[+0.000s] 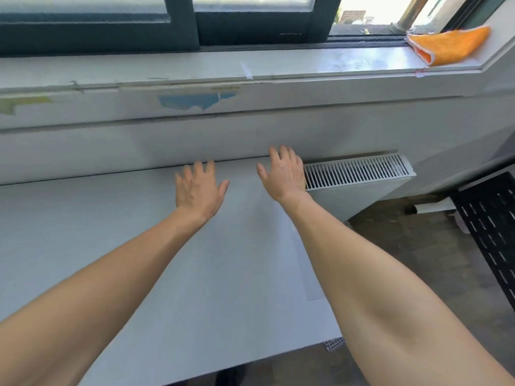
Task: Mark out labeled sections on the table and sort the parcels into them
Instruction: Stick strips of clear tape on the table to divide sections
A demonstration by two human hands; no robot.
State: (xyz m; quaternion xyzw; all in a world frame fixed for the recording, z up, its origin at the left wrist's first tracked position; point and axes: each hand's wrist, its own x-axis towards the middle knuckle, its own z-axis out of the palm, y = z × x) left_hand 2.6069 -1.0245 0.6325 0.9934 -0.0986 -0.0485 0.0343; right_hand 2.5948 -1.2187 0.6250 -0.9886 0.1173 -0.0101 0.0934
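Head view: left hand (199, 188) and right hand (282, 174) reach palm-down over the far edge of the white table (83, 232), fingers loosely spread, holding nothing; contact with the surface unclear. Table sits against the wall under the windowsill (195, 65). Pale strip (309, 280) lies along its right edge. Radiator (356, 171) just beside right hand; orange cloth (448, 45) on sill.

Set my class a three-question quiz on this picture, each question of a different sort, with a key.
1. True or false: the left hand holds a parcel.
2. What lies on the windowsill? A) orange cloth B) scissors C) mug
3. Fill in: just right of the right hand stands a white ____.
Key: 1 false; 2 A; 3 radiator.
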